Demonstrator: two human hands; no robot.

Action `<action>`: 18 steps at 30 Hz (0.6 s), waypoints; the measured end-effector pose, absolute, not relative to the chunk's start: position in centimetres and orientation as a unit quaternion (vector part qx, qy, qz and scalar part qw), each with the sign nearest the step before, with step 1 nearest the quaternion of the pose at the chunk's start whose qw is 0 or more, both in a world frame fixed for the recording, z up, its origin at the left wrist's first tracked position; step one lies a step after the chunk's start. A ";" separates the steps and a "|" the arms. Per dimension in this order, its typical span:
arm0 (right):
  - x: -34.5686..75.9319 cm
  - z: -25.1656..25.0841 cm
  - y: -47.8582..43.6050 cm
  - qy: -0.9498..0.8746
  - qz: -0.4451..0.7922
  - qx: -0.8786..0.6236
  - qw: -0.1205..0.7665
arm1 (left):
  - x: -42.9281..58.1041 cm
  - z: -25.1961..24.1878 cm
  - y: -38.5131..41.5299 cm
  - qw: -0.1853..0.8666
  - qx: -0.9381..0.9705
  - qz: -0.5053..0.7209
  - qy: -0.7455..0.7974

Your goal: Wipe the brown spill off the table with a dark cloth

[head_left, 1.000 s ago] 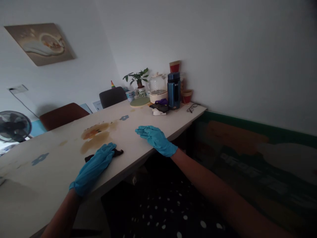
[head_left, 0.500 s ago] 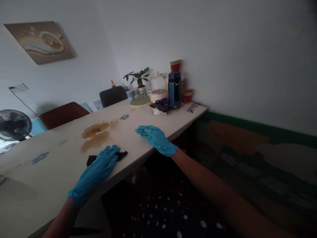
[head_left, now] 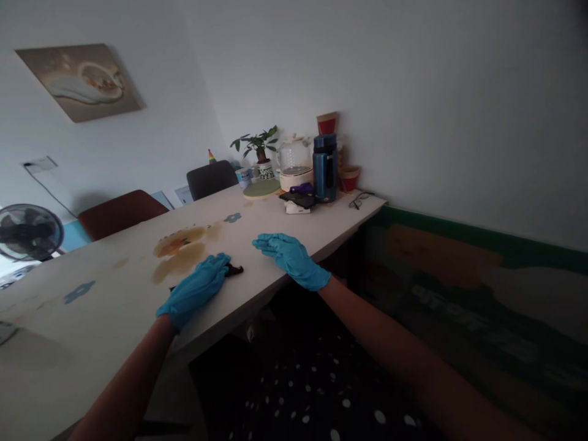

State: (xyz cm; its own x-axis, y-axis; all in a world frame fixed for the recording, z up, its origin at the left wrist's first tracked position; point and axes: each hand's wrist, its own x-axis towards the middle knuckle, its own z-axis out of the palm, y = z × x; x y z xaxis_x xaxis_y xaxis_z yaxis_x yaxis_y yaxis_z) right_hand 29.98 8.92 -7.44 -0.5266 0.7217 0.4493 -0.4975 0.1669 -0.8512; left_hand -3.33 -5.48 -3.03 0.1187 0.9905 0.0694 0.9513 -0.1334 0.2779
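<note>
- Currently left hand (head_left: 195, 289) in a blue glove lies flat, fingers extended, palm down on a dark cloth (head_left: 234, 269); not gripping, just pressing on it.
- Dark cloth mostly hidden under the left hand, only its right end pokes out past the fingertips; it sits on the table (head_left: 114, 300) near the front edge.
- Brown spill (head_left: 181, 251) on the tabletop just beyond the cloth, two patches, the farther one more orange; whether cloth touches the spill, cannot tell.
- Right hand (head_left: 289, 257), also blue-gloved, rests open and flat on the table near its front edge, holding nothing, close to the right of the cloth but apart from it.
- Both forearms bare, reaching in from the bottom of the view.
- Far end of table by the wall: blue thermos (head_left: 324, 168) upright, glass kettle (head_left: 294, 160) on a pale base just left of it, small potted plant (head_left: 257, 147) further left, round green mat (head_left: 261, 188) in front of the plant.
- Red cup (head_left: 326, 123) behind the thermos, another red cup (head_left: 349, 179) to its right, eyeglasses (head_left: 361, 199) lying near the table corner.
- Dark flat item on a white one in front of the kettle, too small to name.
- Two chairs behind the table: brown chair (head_left: 122, 211), dark chair (head_left: 211, 177).
- Fan (head_left: 30, 233) at left edge, picture (head_left: 80, 79) on the left wall.
</note>
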 end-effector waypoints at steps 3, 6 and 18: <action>30.1 -7.5 8.8 -0.608 0.629 -0.092 0.476 | -2.4 -1.7 -3.6 0.113 0.726 0.106 0.669; 30.0 -7.5 8.8 -0.616 0.619 -0.090 0.479 | -1.5 -1.3 -1.5 0.125 0.706 0.098 0.690; 29.2 -8.9 10.1 -0.630 0.606 -0.072 0.481 | -0.2 -0.6 -3.8 0.126 0.688 0.111 0.706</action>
State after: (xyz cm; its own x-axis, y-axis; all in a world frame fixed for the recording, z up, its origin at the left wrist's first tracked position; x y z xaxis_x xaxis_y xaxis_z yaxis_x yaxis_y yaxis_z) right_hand 29.23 10.13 -8.88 -0.5272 0.6730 0.5188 -0.4925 0.2556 -0.8319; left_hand -0.18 -3.81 -0.62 -0.0224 0.9995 -0.0245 0.9436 0.0292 0.3298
